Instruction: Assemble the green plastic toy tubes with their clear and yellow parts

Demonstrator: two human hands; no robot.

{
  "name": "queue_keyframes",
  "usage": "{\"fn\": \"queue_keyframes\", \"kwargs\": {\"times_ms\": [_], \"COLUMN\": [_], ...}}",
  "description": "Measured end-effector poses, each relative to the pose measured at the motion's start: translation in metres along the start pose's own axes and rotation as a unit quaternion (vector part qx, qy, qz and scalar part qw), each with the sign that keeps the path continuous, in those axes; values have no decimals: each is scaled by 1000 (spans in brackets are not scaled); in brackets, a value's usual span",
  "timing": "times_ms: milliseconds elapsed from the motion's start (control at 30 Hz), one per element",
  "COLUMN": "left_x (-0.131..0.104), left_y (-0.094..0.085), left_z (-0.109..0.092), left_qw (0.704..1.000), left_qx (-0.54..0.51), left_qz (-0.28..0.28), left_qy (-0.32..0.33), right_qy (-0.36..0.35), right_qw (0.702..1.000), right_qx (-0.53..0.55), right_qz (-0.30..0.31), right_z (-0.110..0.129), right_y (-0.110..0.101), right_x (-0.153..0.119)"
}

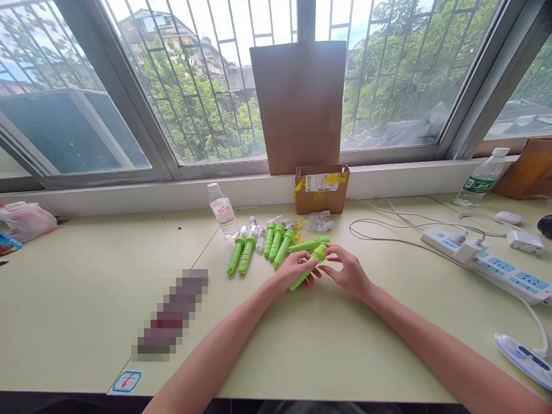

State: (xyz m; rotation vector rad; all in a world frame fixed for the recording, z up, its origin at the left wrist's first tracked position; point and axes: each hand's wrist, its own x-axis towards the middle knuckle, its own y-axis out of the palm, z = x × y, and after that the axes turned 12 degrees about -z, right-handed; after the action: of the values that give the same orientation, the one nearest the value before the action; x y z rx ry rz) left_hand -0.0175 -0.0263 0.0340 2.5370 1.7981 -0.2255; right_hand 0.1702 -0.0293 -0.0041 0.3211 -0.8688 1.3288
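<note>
My left hand (298,269) is wrapped round a green plastic handle (307,275) with a ridged grip and a yellow-green threaded top. The handle is tilted, its top toward the upper right. My right hand (348,272) is beside that top, thumb and index finger apart, the index fingertip at or very near the threads. Behind my left hand lie several similar green handles (283,249), one of them lying sideways (309,245). Further left, two green handles (247,256) have clear tops. Small yellow pieces (297,237) and clear plastic parts (318,221) lie behind.
A water bottle (223,211) stands behind the handles, near a small cardboard box (321,192). At right are a power strip (491,264) with cables, another bottle (479,178) and a white device (526,359). A blurred-out object (172,316) lies on the table's left.
</note>
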Motion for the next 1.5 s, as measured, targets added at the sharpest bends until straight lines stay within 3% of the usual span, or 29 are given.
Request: {"fn": "queue_keyframes", "kwargs": {"times_ms": [167, 400, 700, 967, 1233, 1500], "left_x": [-1, 1, -1, 1, 3, 1], "left_y": [1, 3, 5, 2, 2, 2], "left_z": [-3, 0, 1, -1, 1, 1], "left_qw": [999, 998, 1000, 1000, 999, 1000], "left_qx": [19, 55, 5, 10, 42, -11], "left_qz": [28, -8, -27, 15, -13, -12], "left_qy": [7, 13, 5, 11, 15, 2], "right_qy": [-6, -20, -21, -7, -18, -9], "right_qw": [1000, 999, 999, 1000, 1000, 1000], "right_qx": [-2, -8, -16, -12, -9, -2], "right_qz": [-17, -33, -29, -16, -23, -20], "right_z": [-3, -4, 0, 0, -2, 3], "right_y": [1, 2, 1, 1, 2, 0], "right_x": [-1, -1, -1, 0, -1, 1]}}
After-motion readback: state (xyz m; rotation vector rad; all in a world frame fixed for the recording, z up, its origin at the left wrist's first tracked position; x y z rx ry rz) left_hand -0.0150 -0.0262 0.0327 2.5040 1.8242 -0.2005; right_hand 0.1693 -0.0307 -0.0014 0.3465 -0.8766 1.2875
